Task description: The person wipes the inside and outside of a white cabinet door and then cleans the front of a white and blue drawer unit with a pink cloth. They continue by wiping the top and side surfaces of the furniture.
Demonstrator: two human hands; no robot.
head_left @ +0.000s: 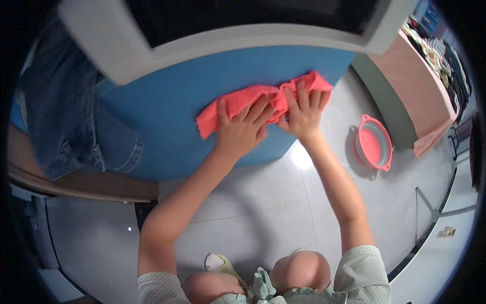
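A coral-pink cloth [238, 101] lies stretched sideways and crumpled at its middle against a smooth blue panel [177, 91]. My left hand [242, 126] presses on the cloth's left part with its fingers spread. On the right part, near the panel's right edge, my right hand [304, 114] rests with its fingers extended and apart. Both palms face the panel, and neither hand is wrapped round the cloth. Above the cloth, a white frame [268, 38] borders a dark surface along the panel's top.
Blue denim clothing [66, 111] hangs at the left over a brown ledge [101, 185]. A pink and grey basin [373, 142] stands on the grey tiled floor [263, 213] at the right. Beyond it, a pink cover [415, 86] drapes a bed-like piece with clothes piled on top.
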